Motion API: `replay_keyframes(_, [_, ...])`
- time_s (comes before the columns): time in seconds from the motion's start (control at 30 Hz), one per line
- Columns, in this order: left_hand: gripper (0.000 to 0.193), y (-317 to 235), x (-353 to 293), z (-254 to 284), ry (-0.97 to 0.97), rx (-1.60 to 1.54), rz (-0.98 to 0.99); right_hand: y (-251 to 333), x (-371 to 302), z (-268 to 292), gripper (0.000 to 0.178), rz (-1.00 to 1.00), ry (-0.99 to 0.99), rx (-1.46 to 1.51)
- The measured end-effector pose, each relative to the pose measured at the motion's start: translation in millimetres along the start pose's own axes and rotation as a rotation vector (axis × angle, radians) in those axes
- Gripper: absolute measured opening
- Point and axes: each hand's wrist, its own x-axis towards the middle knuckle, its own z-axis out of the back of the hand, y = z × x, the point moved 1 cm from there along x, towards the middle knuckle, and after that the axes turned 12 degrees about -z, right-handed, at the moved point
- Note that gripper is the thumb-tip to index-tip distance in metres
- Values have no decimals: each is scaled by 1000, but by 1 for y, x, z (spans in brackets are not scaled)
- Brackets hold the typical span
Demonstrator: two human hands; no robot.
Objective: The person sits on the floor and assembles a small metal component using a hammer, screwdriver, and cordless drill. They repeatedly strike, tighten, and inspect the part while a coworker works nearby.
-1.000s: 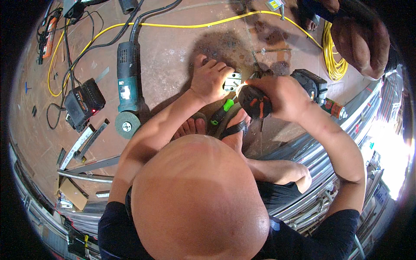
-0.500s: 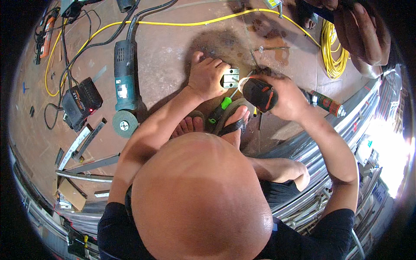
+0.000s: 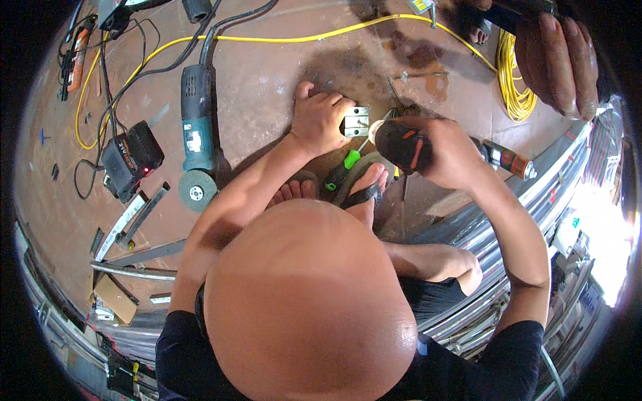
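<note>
Head view: left hand (image 3: 322, 122) grips a silver metal block (image 3: 356, 121), likely stiff, best edge-held; right hand (image 3: 453, 150) clasps a black-orange power tool (image 3: 400, 147)

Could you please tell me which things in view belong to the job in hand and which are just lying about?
In use:
metal piece, in the left hand
black-and-orange power tool, in the right hand

Apparently lying about:
angle grinder
spray can
coiled yellow cable
green-handled screwdriver, nearby but unheld
</note>
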Motion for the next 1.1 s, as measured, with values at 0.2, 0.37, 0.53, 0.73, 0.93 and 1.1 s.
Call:
replay_keyframes(0.2, [65,-1,-5,5,65,-1,22,-4,-73,19,60,-148,-119,125])
replay_keyframes(0.37, [67,-10,-2,8,79,40,59,-42,-125,-3,80,-407,-187,129])
replay_keyframes(0.53, [97,-19,-6,18,150,35,131,-118,-149,-80,101,-641,-356,1])
replay_keyframes(0.73, [116,-58,-55,47,33,-195,79,-196,-140,-149,102,-774,-373,86])
replay_keyframes(0.93, [93,-132,-107,84,158,-306,-3,-232,-128,-165,98,-748,-336,149])
replay_keyframes(1.1, [90,-164,-98,96,218,-292,30,-251,-112,-158,87,-736,-260,150])
